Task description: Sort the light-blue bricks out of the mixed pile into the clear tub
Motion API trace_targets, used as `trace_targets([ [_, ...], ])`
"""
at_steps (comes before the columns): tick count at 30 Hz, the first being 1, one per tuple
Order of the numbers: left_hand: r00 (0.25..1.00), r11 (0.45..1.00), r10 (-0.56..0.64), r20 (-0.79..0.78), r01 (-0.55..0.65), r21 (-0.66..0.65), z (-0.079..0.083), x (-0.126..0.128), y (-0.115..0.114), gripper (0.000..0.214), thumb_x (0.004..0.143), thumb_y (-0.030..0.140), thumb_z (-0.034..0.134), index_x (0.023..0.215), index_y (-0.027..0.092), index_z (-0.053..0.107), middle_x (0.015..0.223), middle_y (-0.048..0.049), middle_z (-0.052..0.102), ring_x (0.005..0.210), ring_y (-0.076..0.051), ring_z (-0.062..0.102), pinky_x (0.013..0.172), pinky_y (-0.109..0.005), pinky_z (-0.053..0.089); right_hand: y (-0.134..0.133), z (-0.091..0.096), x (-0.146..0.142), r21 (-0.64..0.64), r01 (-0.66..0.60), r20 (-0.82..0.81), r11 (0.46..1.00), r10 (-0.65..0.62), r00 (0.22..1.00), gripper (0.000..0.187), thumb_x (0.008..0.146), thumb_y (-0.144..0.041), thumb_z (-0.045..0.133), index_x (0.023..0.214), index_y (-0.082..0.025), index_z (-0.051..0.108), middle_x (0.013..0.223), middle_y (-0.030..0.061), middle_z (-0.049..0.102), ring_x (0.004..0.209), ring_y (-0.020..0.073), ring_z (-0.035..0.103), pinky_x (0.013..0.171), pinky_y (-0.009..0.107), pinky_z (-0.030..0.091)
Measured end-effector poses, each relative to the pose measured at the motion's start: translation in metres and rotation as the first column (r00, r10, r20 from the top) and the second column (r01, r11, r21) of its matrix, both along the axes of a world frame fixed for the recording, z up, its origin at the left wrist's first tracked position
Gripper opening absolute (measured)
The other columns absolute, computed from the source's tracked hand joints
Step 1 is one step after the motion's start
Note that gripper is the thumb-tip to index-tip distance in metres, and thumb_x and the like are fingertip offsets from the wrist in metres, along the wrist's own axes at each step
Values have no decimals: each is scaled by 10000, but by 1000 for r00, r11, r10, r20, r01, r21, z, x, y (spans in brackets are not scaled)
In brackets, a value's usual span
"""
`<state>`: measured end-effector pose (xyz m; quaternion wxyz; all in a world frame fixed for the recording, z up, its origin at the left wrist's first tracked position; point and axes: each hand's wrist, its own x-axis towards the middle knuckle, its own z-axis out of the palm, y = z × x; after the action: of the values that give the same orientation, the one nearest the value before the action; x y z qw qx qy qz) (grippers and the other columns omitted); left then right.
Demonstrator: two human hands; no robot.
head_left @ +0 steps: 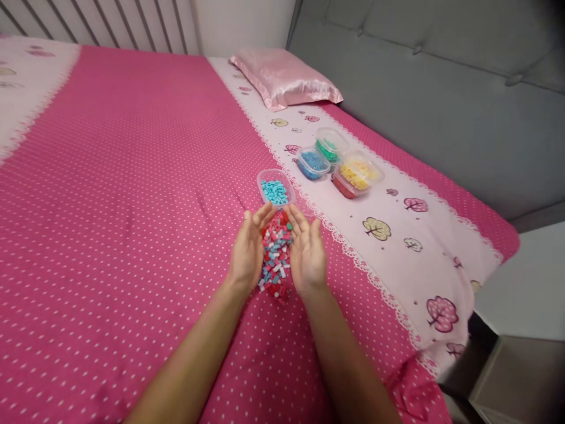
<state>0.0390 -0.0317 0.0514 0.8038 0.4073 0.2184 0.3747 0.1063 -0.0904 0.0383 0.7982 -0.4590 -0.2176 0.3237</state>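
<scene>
A heap of small mixed pieces in red, pink, white, teal and a little green lies on the pink dotted bedspread. Along its left side stands my left hand, fingers stretched out and palm turned inward. My right hand flanks the other side in the same way, fingers extended. Neither hand is closed around any piece. Just beyond the fingertips sits a clear plastic tub with turquoise pieces in it.
Further right are clear tubs of blue pieces, green pieces and yellow pieces, the yellow above a tub of red pieces. A pink satin pillow lies at the back, by the grey headboard.
</scene>
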Motion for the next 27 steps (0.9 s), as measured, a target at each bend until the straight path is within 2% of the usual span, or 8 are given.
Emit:
trace_targets([
  [4,988,989,57,-145,-36,145,6,-13,18,564,873,579,316,992,159,672,1090,-95,678,1136,-217,554,1063,-385,300,-18,-14,22,-68,113,206,991,-96,974,508,924,-545,271,1078,-228,637,1219,48,618,1209,179,502,1087,436,289],
  [6,955,968,167,-244,-112,227,3,-19,29,503,833,572,421,937,151,675,1040,-95,685,1046,-213,594,1012,-366,348,-33,-27,38,-137,230,298,964,-181,937,402,897,-501,405,1043,-215,647,1160,61,644,1096,191,573,1002,421,384],
  [8,898,946,243,-366,-137,293,-1,-24,38,468,779,559,510,912,140,668,958,-92,689,937,-207,616,920,-345,405,-53,-40,55,-274,300,428,914,-163,889,349,853,-458,504,1031,-193,645,1079,74,665,921,186,619,884,388,453],
  [11,804,922,204,-559,34,385,-3,-32,47,462,741,559,537,877,135,658,799,-69,678,766,-194,608,756,-316,438,-82,-53,77,-454,370,600,810,-28,799,320,805,-421,567,974,-166,664,912,72,683,761,175,596,731,334,474],
  [15,615,749,261,-744,357,558,7,-40,46,365,750,491,514,788,152,644,675,-33,645,626,-171,554,597,-275,381,-111,-55,97,-470,491,774,734,76,628,282,824,-388,531,938,-178,682,880,59,680,684,158,566,675,312,461],
  [18,496,611,294,-817,560,560,19,-45,41,279,748,398,497,767,162,644,659,-29,639,594,-162,540,558,-264,345,-120,-55,105,-462,536,828,707,128,546,260,826,-367,523,908,-183,687,878,55,681,650,153,557,658,311,460],
  [22,441,458,248,-863,731,505,31,-49,34,172,721,297,520,768,190,646,647,-8,629,579,-147,534,533,-244,326,-121,-57,107,-443,575,852,688,124,509,257,828,-358,513,901,-181,684,871,58,679,619,151,547,635,310,460],
  [27,433,282,266,-861,819,499,24,-44,27,191,705,172,509,808,196,668,753,-36,662,661,-162,569,604,-254,371,-121,-59,105,-429,593,868,682,130,479,249,829,-346,512,913,-186,683,879,54,668,608,144,543,635,310,458],
])
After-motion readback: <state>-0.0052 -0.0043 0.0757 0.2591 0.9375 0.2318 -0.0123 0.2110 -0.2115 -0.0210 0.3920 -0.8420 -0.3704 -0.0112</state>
